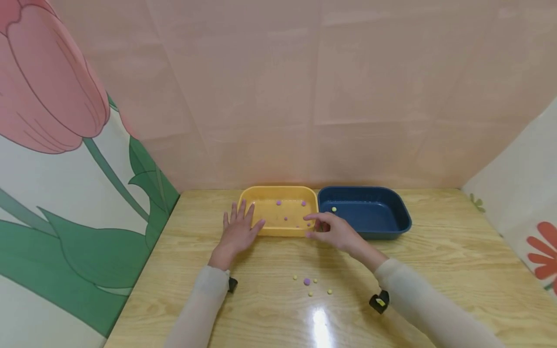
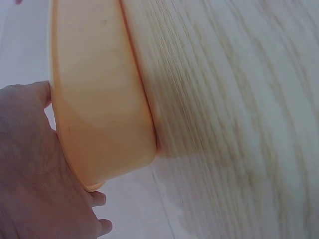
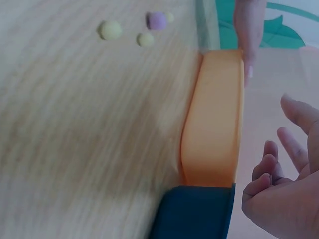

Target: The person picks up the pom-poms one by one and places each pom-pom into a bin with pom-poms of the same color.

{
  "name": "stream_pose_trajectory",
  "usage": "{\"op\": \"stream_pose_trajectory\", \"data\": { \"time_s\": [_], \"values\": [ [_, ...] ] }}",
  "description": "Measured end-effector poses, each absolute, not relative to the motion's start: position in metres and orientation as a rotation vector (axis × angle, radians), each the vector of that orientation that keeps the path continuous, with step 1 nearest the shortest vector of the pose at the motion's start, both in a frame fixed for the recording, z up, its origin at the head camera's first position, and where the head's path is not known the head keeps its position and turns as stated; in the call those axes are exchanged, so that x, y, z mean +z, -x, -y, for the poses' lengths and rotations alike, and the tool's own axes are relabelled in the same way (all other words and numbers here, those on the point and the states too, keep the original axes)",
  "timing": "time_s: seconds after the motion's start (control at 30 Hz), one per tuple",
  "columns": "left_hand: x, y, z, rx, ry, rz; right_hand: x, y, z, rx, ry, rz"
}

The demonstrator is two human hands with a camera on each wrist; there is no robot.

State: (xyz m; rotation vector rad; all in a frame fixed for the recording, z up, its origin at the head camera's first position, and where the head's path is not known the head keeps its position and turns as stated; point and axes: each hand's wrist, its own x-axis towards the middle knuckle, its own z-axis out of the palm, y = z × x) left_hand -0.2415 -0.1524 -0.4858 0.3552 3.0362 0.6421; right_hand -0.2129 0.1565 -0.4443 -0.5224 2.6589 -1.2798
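Note:
My left hand (image 1: 236, 234) rests on the left end of the yellow tray (image 1: 283, 232), its fingers spread over the rim. The left wrist view shows that palm (image 2: 35, 164) against the tray's side wall. Above the tray's right end hovers my right hand (image 1: 332, 232), thumb and index finger apart with nothing between them. In the right wrist view its other fingers (image 3: 266, 167) are bent loosely. Small purple balls (image 1: 279, 203) lie scattered inside the yellow tray, one just below the right fingertips.
A dark blue tray (image 1: 370, 235) stands right beside the yellow one, with a pale yellow ball (image 1: 334, 209) in it. Nearer on the wooden table (image 1: 261, 309) lie a purple ball (image 1: 307, 282) and several pale yellow balls (image 1: 329, 292). Behind the trays rises a pink wall covering (image 1: 278, 96).

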Motion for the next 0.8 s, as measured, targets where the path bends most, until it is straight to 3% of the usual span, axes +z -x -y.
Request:
{"op": "stream_pose_trajectory", "data": {
  "time_s": [0.8],
  "values": [
    [-0.486,0.240,0.152,0.673,-0.350,-3.029,-0.484,0.179,-0.170,-1.218,0.769,-2.584]
  ]
}}
